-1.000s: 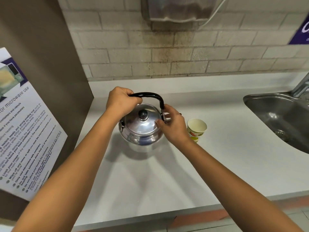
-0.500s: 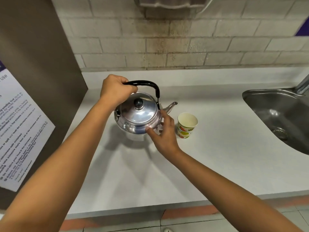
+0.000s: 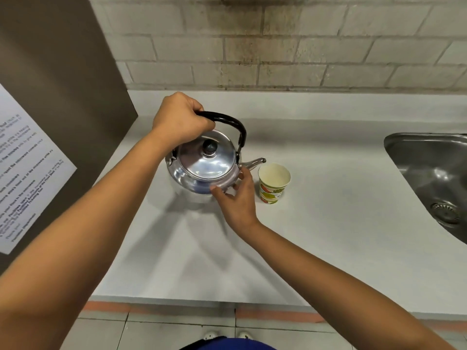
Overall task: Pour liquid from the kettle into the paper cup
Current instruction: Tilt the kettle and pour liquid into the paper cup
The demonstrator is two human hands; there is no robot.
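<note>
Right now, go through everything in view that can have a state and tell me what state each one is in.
kettle: lid on, lifted, not pouring
paper cup: upright on the counter, looks empty
left hand: closed around the kettle's handle
right hand: open, fingertips on the kettle's body
sink: no standing water visible

The room is evenly and fairly brightly lit from overhead, more than one source by the look of it, since several soft grey shadows fan out toward me across the white counter beneath the kettle. Its lid carries bright glare patches. The wide lens bends the brick wall and counter edges. The poster text at left is smeared and unreadable.
</note>
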